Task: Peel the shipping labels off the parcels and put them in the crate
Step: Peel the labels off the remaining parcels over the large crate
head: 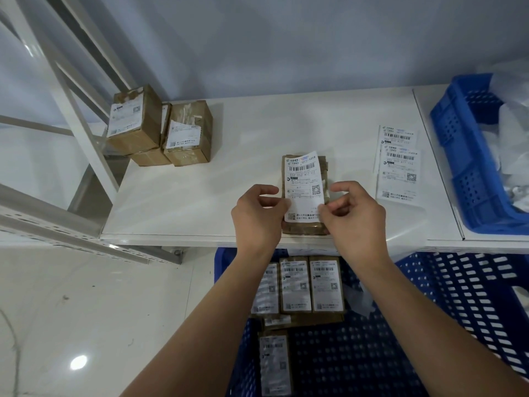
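A flat brown parcel (pixel 304 229) lies at the front edge of the white table (pixel 229 173). A white shipping label (pixel 304 184) covers its top, with the far right corner lifted off the cardboard. My left hand (pixel 257 213) pinches the label's left edge. My right hand (pixel 355 216) pinches its lower right edge with thumb and forefinger. Below the table edge stands a blue crate (pixel 429 325) holding several labelled brown parcels (pixel 310 285).
Three labelled brown boxes (pixel 160 127) are stacked at the table's back left, next to a white metal rack (pixel 74 110). Loose labels (pixel 399 164) lie on the table to the right. A second blue crate (pixel 463 156) with white plastic bags sits at far right.
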